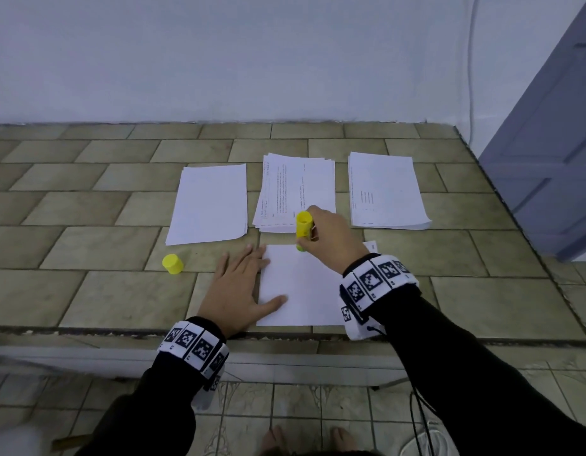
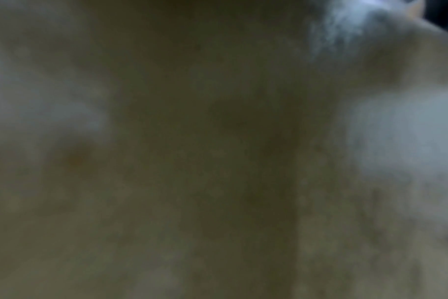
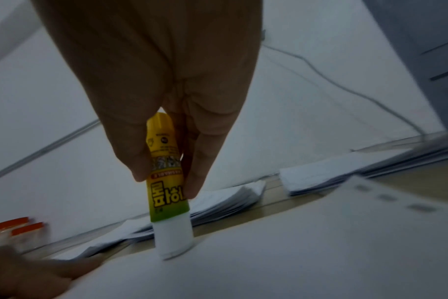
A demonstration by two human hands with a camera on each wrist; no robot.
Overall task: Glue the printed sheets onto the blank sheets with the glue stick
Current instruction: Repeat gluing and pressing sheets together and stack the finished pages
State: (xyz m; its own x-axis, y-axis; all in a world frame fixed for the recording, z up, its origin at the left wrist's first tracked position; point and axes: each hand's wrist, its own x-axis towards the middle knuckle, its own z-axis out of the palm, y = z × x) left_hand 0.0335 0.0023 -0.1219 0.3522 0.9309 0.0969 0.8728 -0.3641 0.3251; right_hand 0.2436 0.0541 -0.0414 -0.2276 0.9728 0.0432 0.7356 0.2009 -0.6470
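Note:
My right hand (image 1: pixel 321 233) grips a yellow glue stick (image 1: pixel 304 229), held upright with its white tip (image 3: pixel 173 238) pressed on the far edge of a white sheet (image 1: pixel 304 287) near the counter's front edge. Another sheet's corner (image 1: pixel 372 246) peeks out beneath it at the right. My left hand (image 1: pixel 242 284) lies flat, fingers straight, pressing the sheet's left edge. The glue stick (image 3: pixel 165 180) shows a yellow and green label in the right wrist view. Its yellow cap (image 1: pixel 173 264) stands on the counter to the left. The left wrist view is a dark blur.
On the tiled counter (image 1: pixel 87 245) lie three stacks: blank sheets (image 1: pixel 209 202) at left, printed sheets (image 1: pixel 296 189) in the middle, another stack (image 1: pixel 387 192) at right. A white wall runs behind, a grey door (image 1: pixel 548 143) at right. Orange-capped items (image 3: pixel 15 228) stand far left.

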